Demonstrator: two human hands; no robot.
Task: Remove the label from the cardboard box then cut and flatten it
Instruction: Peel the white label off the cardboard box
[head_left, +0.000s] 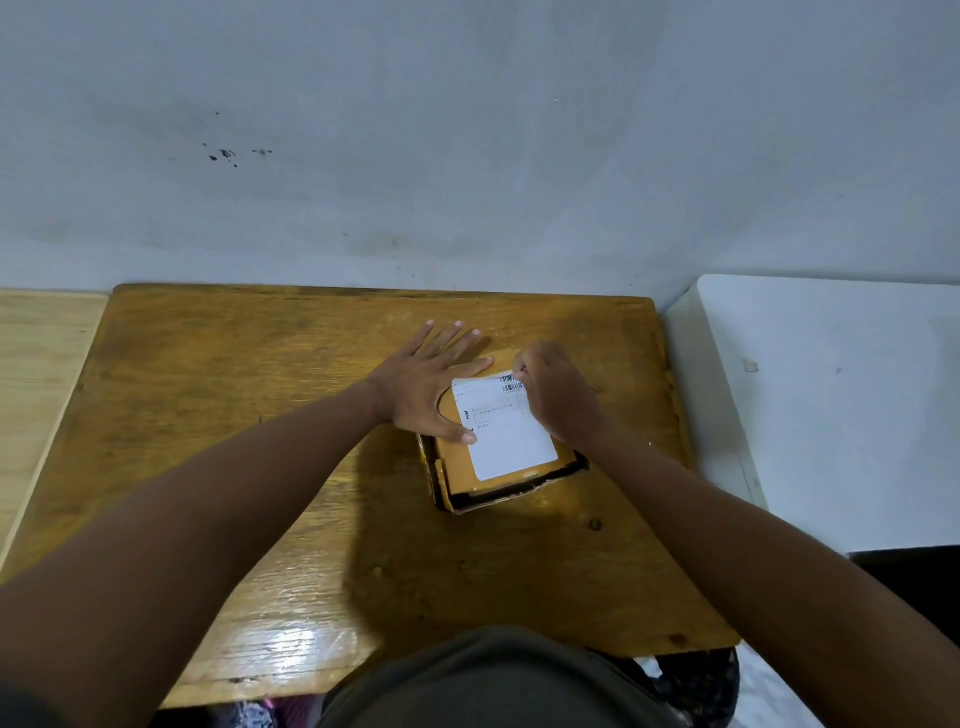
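Fingers of right hand (558, 397) pinch label (506, 428) atop cardboard box (462, 462).

Cardboard box (470, 470) sits on the wooden table (260, 467), right of centre, white label (506, 431) with barcode on its top face. Left hand (426, 382) lies flat, fingers spread, across the box's far-left part and the table beyond, thumb touching the label's left edge; right hand (556, 395) is curled over the box's right side, fingertips pinching at the label's far corner by the barcode. Pale wooden surface (36, 364) butts the table on the left, white surface (831, 405) stands just beside it on the right, grey stained wall (467, 130) behind.
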